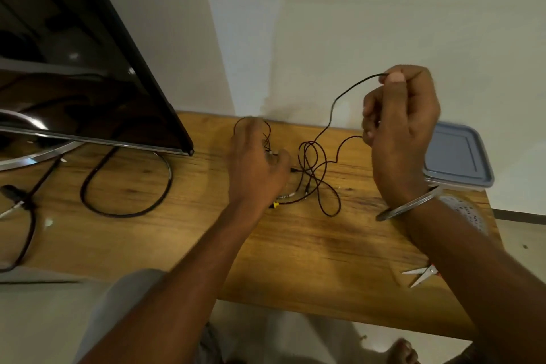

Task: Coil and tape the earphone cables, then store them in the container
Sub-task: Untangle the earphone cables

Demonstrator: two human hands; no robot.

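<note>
Right hand (401, 133): raised, pinching earphone cable (331, 115).
Left hand (260, 162): blurred over earphone cable, grip unclear.
Container (458, 154): far right worktop (295, 245) edge.

No legible text or labels anywhere.

Right hand (401, 133) high, left hand (257, 162) low

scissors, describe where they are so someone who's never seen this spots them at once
Start at the wooden table and go to its near right corner. The scissors lie there, blades open and pointing left, handles hidden under the right arm. They are the only shiny metal tool, apart from the tangled cable and the lidded container.
</note>
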